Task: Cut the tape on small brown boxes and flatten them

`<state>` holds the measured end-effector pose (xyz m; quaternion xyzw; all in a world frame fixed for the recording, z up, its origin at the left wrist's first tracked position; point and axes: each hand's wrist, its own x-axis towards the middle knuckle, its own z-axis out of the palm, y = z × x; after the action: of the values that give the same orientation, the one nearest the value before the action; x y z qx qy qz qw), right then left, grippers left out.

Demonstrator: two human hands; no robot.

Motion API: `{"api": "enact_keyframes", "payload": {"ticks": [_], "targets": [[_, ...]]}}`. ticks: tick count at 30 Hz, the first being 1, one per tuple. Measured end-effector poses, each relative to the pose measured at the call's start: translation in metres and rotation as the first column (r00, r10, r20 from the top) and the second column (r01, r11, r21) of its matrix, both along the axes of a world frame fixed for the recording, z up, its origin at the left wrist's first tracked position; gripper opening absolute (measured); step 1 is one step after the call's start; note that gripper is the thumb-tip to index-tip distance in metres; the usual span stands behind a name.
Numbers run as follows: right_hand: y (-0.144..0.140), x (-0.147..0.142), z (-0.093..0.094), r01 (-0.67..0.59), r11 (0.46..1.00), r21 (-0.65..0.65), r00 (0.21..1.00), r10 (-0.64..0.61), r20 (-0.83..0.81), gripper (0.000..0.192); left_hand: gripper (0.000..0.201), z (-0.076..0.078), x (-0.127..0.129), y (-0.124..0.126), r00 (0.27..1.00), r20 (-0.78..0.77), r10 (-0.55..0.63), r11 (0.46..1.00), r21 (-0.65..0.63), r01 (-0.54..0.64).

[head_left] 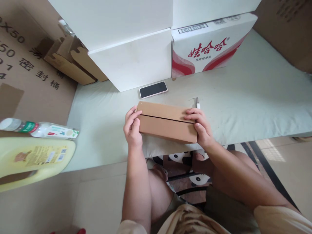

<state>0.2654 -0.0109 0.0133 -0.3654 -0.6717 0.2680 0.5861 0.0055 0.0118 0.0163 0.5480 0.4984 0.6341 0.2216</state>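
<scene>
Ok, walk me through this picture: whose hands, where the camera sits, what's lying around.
No machine here: a person's two bare hands, filmed by a camera worn on the head, looking down. The left hand and right hand grip the ends of a flat brown cardboard box at the near edge of a pale table. Behind it lie a phone, screen dark, and a small tool, too small to identify. White boxes stand further back. Bottles lie at the left.
</scene>
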Motion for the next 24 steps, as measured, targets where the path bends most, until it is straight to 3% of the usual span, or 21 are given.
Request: {"api": "enact_keyframes", "payload": {"ticks": [8,24], "targets": [[0.0006,-0.0009,-0.0026,0.002,1.0,-0.002,1.0,-0.002,-0.007,0.04,0.016,0.0034,-0.0008,0.0005,0.999,0.051,-0.014,0.999,-0.03,0.015],[0.0001,-0.0004,-0.0029,-0.004,1.0,0.008,1.0,0.004,0.008,0.036,0.026,-0.0008,-0.0038,0.002,1.0,0.003,-0.027,0.999,-0.03,0.027]]}}
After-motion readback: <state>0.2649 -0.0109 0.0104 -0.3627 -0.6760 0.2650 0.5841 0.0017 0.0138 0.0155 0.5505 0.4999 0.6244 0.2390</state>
